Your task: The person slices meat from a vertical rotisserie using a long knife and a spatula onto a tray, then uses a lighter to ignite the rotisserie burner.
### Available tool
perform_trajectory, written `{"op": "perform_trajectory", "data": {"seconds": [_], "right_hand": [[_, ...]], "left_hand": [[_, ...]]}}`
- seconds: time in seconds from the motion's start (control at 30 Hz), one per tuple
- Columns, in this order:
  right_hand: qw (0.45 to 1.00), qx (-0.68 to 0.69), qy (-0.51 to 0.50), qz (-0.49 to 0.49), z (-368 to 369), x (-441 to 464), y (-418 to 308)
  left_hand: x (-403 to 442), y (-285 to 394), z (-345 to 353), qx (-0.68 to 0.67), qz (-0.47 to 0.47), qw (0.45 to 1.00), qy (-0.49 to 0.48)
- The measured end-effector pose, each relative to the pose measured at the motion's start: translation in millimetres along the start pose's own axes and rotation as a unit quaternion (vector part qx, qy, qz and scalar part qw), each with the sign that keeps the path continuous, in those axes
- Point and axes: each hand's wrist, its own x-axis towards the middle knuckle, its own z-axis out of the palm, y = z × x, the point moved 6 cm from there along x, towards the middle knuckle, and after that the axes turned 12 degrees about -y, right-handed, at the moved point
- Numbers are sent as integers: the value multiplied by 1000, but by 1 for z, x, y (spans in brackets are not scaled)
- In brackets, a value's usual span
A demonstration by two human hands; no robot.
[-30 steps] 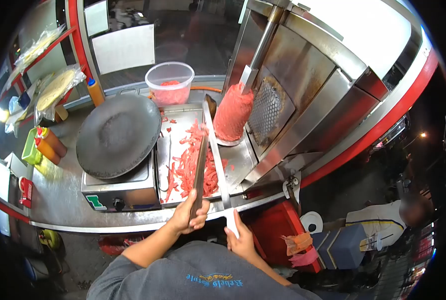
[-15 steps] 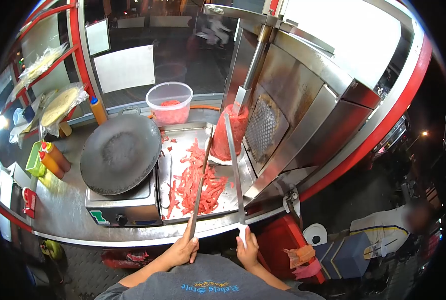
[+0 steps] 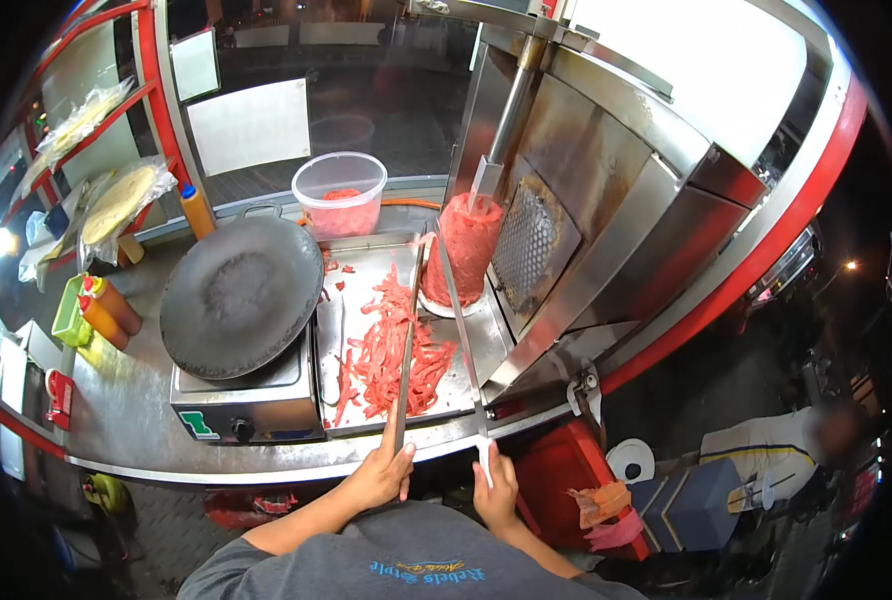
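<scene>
My left hand (image 3: 384,472) is closed round the lower end of a long dark tool (image 3: 406,370), which looks like a blade or sharpening rod. A long knife (image 3: 461,330) has its white handle in my right hand (image 3: 496,488). Both tools point away from me, their far ends close together at the left side of the red meat stack (image 3: 463,250) on the upright spit (image 3: 512,110). Below them, sliced red meat (image 3: 396,365) lies heaped on the metal tray (image 3: 456,400). A thin strip seems to hang by the tool tips.
A round black griddle (image 3: 242,298) stands left of the tray. Behind it is a clear tub (image 3: 340,195) of meat. Sauce bottles (image 3: 111,312) stand at the left, the grill (image 3: 536,240) right of the spit. Another person (image 3: 761,450) is at the far right.
The knife tip has moved left off the meat stack's upper part, towards the dark tool's tip. Both hands have shifted slightly up in view, the left also rightward.
</scene>
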Motion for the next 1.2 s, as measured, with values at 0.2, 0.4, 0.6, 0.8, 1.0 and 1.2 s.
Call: {"op": "perform_trajectory", "data": {"seconds": [0.2, 0.4, 0.6, 0.8, 1.0, 1.2], "right_hand": [[999, 2, -33, 24, -4, 80, -20], [998, -6, -56, 40, -16, -28, -4], [995, 15, -94, 4, -23, 106, -47], [887, 353, -201, 219, 10, 38, -49], [985, 163, -52, 21, -12, 49, -36], [995, 71, 65, -36, -8, 97, -25]], "left_hand": [[17, 4, -5, 5, -2, 1000, 19], [30, 15, -15, -84, 58, 994, -23], [46, 22, -9, -345, 53, 934, -71], [36, 7, -13, -404, 40, 908, -104], [-22, -32, -8, -226, 40, 971, -68], [-42, -30, 8, -73, 19, 997, -23]]}}
